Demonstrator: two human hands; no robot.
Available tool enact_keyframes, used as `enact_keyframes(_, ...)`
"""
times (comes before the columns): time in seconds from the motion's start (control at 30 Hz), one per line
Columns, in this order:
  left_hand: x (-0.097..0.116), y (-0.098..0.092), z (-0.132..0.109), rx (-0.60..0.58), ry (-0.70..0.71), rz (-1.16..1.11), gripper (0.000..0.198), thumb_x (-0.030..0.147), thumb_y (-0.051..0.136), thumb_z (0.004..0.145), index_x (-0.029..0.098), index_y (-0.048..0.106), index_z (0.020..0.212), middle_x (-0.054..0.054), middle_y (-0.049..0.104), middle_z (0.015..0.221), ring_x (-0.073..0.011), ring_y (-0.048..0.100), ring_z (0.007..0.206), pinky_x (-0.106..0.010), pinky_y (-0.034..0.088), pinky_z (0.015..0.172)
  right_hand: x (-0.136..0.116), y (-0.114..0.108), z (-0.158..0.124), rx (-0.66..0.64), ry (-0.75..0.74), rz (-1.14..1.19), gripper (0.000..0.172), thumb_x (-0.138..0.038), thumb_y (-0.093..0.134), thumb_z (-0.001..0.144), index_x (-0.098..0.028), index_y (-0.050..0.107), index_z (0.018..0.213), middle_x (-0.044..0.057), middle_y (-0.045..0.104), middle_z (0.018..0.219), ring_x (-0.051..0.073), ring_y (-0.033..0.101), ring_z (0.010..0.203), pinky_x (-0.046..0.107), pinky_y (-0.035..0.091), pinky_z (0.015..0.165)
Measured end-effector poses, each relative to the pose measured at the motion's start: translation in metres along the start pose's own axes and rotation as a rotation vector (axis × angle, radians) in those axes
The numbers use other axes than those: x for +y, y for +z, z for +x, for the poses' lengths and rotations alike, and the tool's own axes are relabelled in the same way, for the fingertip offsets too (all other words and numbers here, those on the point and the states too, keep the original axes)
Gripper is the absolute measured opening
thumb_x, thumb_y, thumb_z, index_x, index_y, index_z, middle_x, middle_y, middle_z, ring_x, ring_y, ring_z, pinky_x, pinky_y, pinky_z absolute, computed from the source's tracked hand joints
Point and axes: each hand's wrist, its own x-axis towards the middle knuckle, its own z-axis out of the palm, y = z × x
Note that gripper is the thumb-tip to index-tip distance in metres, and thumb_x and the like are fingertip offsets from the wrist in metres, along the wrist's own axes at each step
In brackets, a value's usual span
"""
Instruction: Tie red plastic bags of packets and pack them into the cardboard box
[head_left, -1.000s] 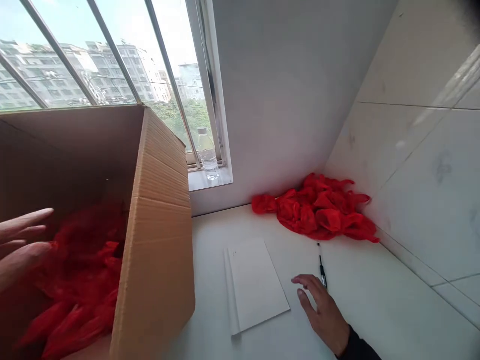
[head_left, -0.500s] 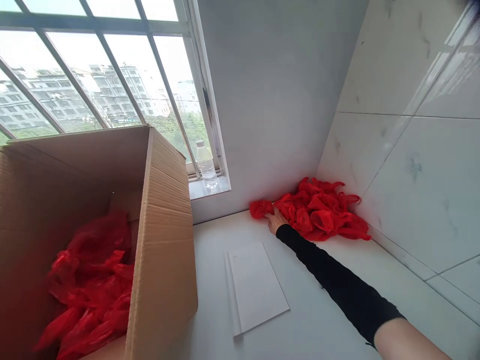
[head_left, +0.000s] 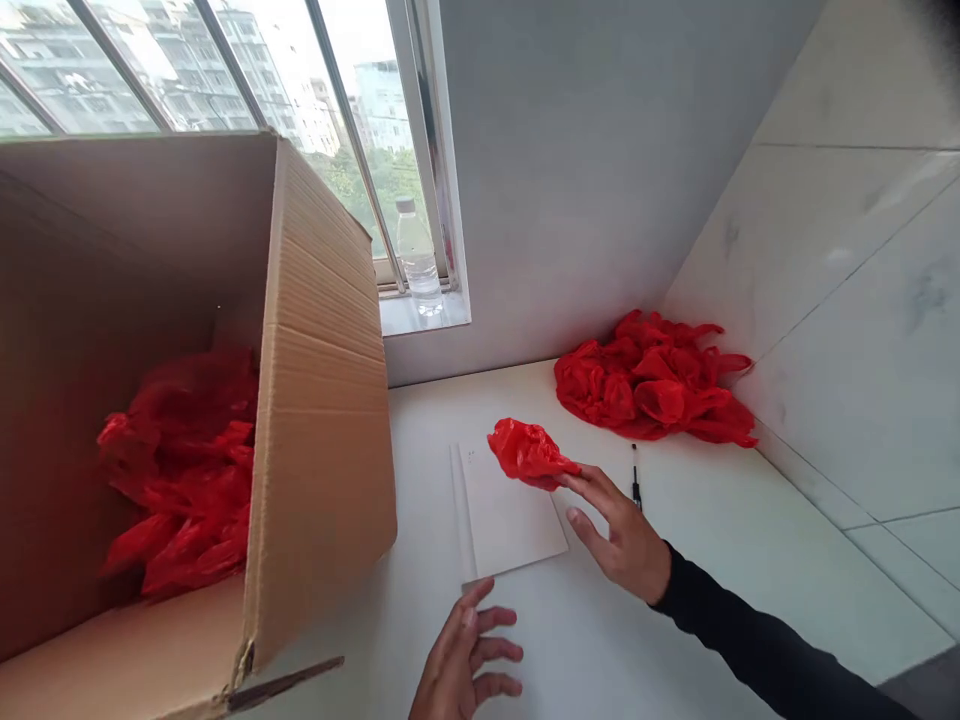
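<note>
A crumpled red plastic bag (head_left: 529,452) hangs over the white booklet (head_left: 510,530), its tail at the fingertips of my right hand (head_left: 619,535). Those fingers hold the tail, while the thumb stands apart from it. My left hand (head_left: 465,660) is at the bottom, open, with fingers spread and nothing in it. It is nearest to the booklet's lower edge. A heap of red plastic bags (head_left: 660,385) lies in the corner against the wall. More red bags (head_left: 187,480) are inside the cardboard box (head_left: 326,430) on the left.
A black pen (head_left: 636,480) lies on the white table (head_left: 735,530), between my right hand and the heap. A clear water bottle (head_left: 418,260) stands on the sill of the barred window. Tiled wall (head_left: 885,350) borders the table on the right.
My right hand has drawn one red bag away from the heap, toward me and over the booklet. My left hand has come into view. The camera view has tilted downward.
</note>
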Motion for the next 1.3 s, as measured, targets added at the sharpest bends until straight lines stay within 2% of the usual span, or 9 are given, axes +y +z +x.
enact_keyframes(0.13, -0.001, 0.021, 0.003, -0.097, -0.006, -0.247, 0.053, 0.055, 0.054, 0.091, 0.03, 0.052, 0.137, -0.011, 0.059, 0.135, -0.0312, 0.06, 0.117, -0.044, 0.057, 0.085, -0.028, 0.002, -0.086, -0.26, 0.035, 0.179, 0.029, -0.019, 0.038, 0.098, -0.027, 0.059, 0.117, 0.009, 0.051, 0.138, 0.021, 0.057, 0.12, 0.036, 0.052, 0.098)
enact_keyframes(0.23, -0.01, 0.026, 0.002, -0.031, 0.025, -0.187, 0.052, 0.038, 0.066, 0.089, 0.031, 0.051, 0.138, -0.006, 0.058, 0.139, -0.0282, 0.055, 0.126, -0.038, 0.051, 0.097, -0.028, 0.007, -0.107, -0.256, 0.17, 0.272, 0.017, -0.024, 0.041, 0.099, -0.026, 0.057, 0.105, 0.008, 0.059, 0.122, 0.02, 0.061, 0.107, 0.036, 0.052, 0.091)
enact_keyframes(0.33, -0.023, 0.025, -0.002, -0.013, 0.049, -0.094, 0.045, 0.036, 0.064, 0.091, 0.03, 0.054, 0.135, -0.005, 0.058, 0.141, -0.0275, 0.05, 0.132, -0.036, 0.046, 0.105, -0.028, 0.014, -0.101, -0.148, 0.21, 0.292, 0.013, -0.029, 0.045, 0.099, -0.025, 0.055, 0.107, 0.006, 0.061, 0.102, 0.02, 0.06, 0.096, 0.036, 0.053, 0.084)
enact_keyframes(0.5, -0.04, 0.023, -0.006, 0.039, 0.06, 0.056, 0.046, 0.041, 0.068, 0.088, 0.03, 0.058, 0.132, -0.004, 0.054, 0.145, -0.0289, 0.044, 0.137, -0.036, 0.045, 0.106, -0.035, 0.026, -0.077, -0.185, 0.162, 0.163, 0.034, -0.033, 0.054, 0.096, -0.026, 0.049, 0.128, 0.009, 0.059, 0.118, 0.025, 0.055, 0.108, 0.044, 0.05, 0.092)
enact_keyframes(0.8, -0.053, 0.015, -0.011, 0.114, 0.118, 0.274, 0.055, 0.051, 0.066, 0.085, 0.028, 0.056, 0.134, -0.007, 0.052, 0.147, -0.0309, 0.038, 0.142, -0.04, 0.042, 0.11, -0.031, 0.022, -0.072, -0.196, 0.244, 0.245, 0.019, -0.03, 0.04, 0.101, -0.026, 0.057, 0.107, 0.003, 0.064, 0.101, 0.019, 0.059, 0.093, 0.037, 0.051, 0.083)
enact_keyframes(0.9, -0.055, 0.015, -0.01, 0.139, 0.119, 0.356, 0.06, 0.053, 0.064, 0.085, 0.026, 0.053, 0.138, -0.01, 0.049, 0.149, -0.0313, 0.038, 0.142, -0.045, 0.036, 0.115, -0.031, 0.018, -0.068, -0.199, 0.242, 0.258, 0.023, -0.031, 0.038, 0.102, -0.029, 0.056, 0.117, 0.003, 0.063, 0.109, 0.019, 0.058, 0.102, 0.038, 0.049, 0.089)
enact_keyframes(1.0, -0.053, 0.018, -0.01, 0.095, 0.118, 0.422, 0.056, 0.052, 0.06, 0.089, 0.027, 0.053, 0.139, -0.01, 0.047, 0.15, -0.0321, 0.041, 0.139, -0.047, 0.037, 0.113, -0.032, 0.016, -0.064, -0.245, 0.194, 0.219, 0.029, -0.03, 0.042, 0.101, -0.03, 0.052, 0.128, 0.004, 0.06, 0.119, 0.022, 0.054, 0.11, 0.043, 0.047, 0.096)
enact_keyframes(1.1, -0.044, 0.026, -0.011, 0.016, 0.194, 0.492, 0.045, 0.045, 0.055, 0.093, 0.029, 0.056, 0.136, -0.009, 0.053, 0.143, -0.0314, 0.049, 0.131, -0.045, 0.046, 0.104, -0.031, 0.017, -0.061, -0.241, 0.188, 0.214, 0.019, -0.029, 0.049, 0.097, -0.026, 0.058, 0.114, 0.006, 0.062, 0.109, 0.024, 0.056, 0.103, 0.044, 0.05, 0.09)
enact_keyframes(1.3, -0.022, 0.043, -0.014, 0.17, 0.472, 0.787, 0.028, 0.034, 0.057, 0.093, 0.036, 0.068, 0.119, -0.005, 0.05, 0.142, -0.0301, 0.041, 0.137, -0.045, 0.044, 0.106, -0.035, 0.018, -0.061, -0.236, 0.257, 0.321, 0.01, -0.026, 0.054, 0.093, -0.024, 0.058, 0.102, 0.004, 0.062, 0.1, 0.02, 0.057, 0.092, 0.038, 0.051, 0.082)
